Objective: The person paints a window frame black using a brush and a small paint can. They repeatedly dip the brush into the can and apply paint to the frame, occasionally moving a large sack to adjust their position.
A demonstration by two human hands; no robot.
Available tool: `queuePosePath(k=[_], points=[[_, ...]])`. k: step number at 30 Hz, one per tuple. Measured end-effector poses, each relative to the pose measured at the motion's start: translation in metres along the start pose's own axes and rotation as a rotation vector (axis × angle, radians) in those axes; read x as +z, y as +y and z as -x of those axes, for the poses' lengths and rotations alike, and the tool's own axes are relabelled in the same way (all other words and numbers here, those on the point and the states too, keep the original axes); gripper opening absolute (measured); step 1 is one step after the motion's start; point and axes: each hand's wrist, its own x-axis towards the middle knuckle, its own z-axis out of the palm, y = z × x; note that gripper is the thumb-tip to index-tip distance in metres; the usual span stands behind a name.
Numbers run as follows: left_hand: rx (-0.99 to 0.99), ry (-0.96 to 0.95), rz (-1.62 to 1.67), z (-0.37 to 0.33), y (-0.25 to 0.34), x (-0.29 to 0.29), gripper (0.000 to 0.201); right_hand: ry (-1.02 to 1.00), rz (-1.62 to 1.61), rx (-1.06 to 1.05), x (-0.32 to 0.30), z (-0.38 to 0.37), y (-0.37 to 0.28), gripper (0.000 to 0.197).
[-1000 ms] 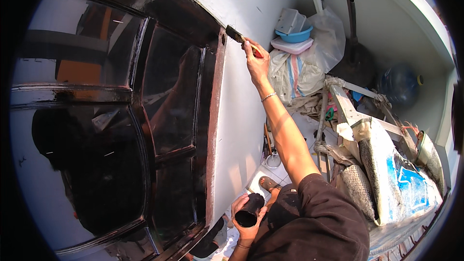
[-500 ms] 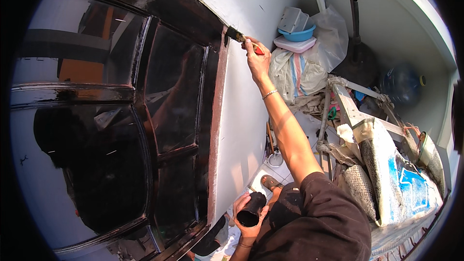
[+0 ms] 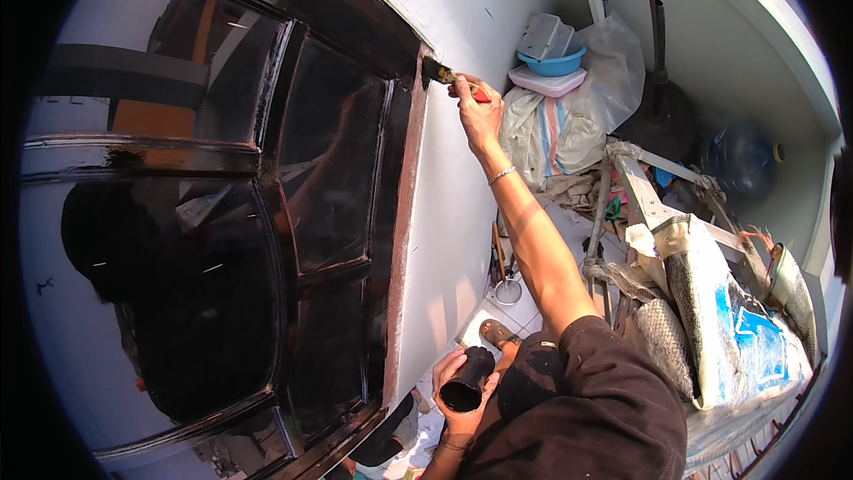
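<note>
My right hand [image 3: 480,113] grips a paintbrush [image 3: 469,85] with a red-tipped handle, its fingers closed round it. The dark bristles touch the upper corner of a dark wooden window frame [image 3: 404,169], where its reddish-brown outer edge meets the white wall. Below, near my body, my left hand [image 3: 458,418] is wrapped round a dark cylindrical can [image 3: 468,380], whose open mouth is tilted and black inside. Glossy black paint covers much of the frame around its dark glass panes [image 3: 324,151].
Beyond my right arm, a blue basin [image 3: 553,63] and plastic tubs sit on a stuffed white sack [image 3: 555,133]. A metal ladder [image 3: 653,200], a large water bottle [image 3: 742,158] and a blue-and-white sack [image 3: 737,329] crowd the right side. My sandalled foot [image 3: 499,332] stands below.
The view has shifted slightly. The brush remains at the frame's upper corner, its bristles a little lower along the edge. My left hand still holds the can.
</note>
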Motion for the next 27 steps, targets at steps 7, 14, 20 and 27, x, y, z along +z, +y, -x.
queuePosePath(k=[7,14,20,27], points=[[-0.007,0.016,-0.004,0.0,0.001,-0.004,0.061,-0.155,-0.013,0.105,-0.02,0.068,0.006,0.032],[0.018,0.02,0.014,-0.001,0.003,-0.005,0.061,0.0,-0.041,-0.004,-0.012,0.012,0.004,0.032],[0.003,0.021,0.001,0.002,0.001,-0.007,0.062,-0.134,-0.011,0.085,-0.014,0.076,0.003,0.033],[0.022,0.022,0.008,0.0,-0.001,-0.006,0.062,-0.014,-0.196,0.12,-0.026,0.05,0.004,0.028]])
